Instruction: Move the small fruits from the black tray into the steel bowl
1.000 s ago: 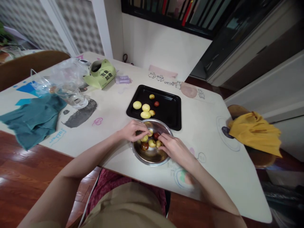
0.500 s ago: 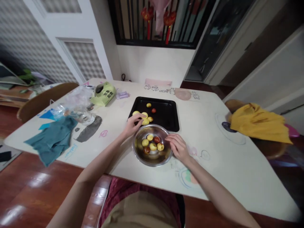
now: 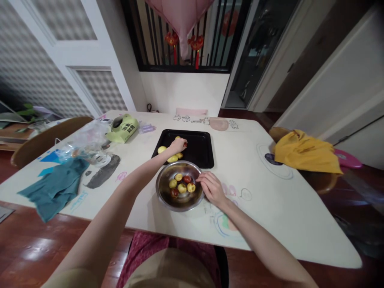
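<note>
A steel bowl [image 3: 163,194] near the table's front edge holds several small yellow and red fruits [image 3: 182,187]. Behind it lies a black baking tray [image 3: 201,149] with a few yellow fruits [image 3: 162,149] on it. My left hand [image 3: 177,145] reaches over the tray, fingers curled among the fruits there; whether it holds one I cannot tell. My right hand [image 3: 211,187] rests against the bowl's right rim, fingers on its edge.
On the table's left lie a teal cloth [image 3: 54,188], a crumpled clear plastic bag [image 3: 85,140] and a green pouch [image 3: 122,128]. A yellow cloth [image 3: 303,151] is draped on a chair at right. A wooden chair back [image 3: 45,138] stands at left.
My left hand left the bowl and moved forward over the tray. My right hand drew out of the bowl to its right rim. The camera tilted up.
</note>
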A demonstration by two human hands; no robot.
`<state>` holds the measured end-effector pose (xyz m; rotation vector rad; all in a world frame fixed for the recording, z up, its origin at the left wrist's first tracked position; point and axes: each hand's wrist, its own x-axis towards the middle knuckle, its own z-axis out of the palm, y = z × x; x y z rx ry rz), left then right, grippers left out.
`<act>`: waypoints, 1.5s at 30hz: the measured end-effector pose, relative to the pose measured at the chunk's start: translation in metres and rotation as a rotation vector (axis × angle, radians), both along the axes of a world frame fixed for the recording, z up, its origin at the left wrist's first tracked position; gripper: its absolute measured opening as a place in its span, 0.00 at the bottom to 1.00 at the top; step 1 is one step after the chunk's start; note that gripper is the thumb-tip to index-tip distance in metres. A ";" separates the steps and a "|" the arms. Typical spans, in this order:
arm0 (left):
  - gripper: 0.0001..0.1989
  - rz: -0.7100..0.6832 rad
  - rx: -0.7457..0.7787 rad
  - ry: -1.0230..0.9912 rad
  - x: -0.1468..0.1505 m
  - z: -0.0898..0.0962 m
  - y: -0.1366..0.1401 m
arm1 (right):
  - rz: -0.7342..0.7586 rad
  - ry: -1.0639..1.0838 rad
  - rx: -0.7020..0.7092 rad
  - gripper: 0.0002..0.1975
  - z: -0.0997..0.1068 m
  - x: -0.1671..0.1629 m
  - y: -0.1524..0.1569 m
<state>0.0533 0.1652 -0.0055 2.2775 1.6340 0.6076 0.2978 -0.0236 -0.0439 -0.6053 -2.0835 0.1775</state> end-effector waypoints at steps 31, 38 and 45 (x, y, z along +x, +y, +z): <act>0.11 -0.549 0.055 0.141 -0.011 0.026 -0.227 | 0.037 -0.015 -0.061 0.19 0.000 -0.004 0.003; 0.14 -0.581 0.110 0.248 -0.006 0.016 -0.219 | 0.033 -0.018 -0.040 0.18 0.002 -0.005 0.003; 0.13 -0.528 0.121 0.218 -0.006 0.014 -0.217 | 0.052 -0.023 -0.047 0.18 0.002 -0.004 0.003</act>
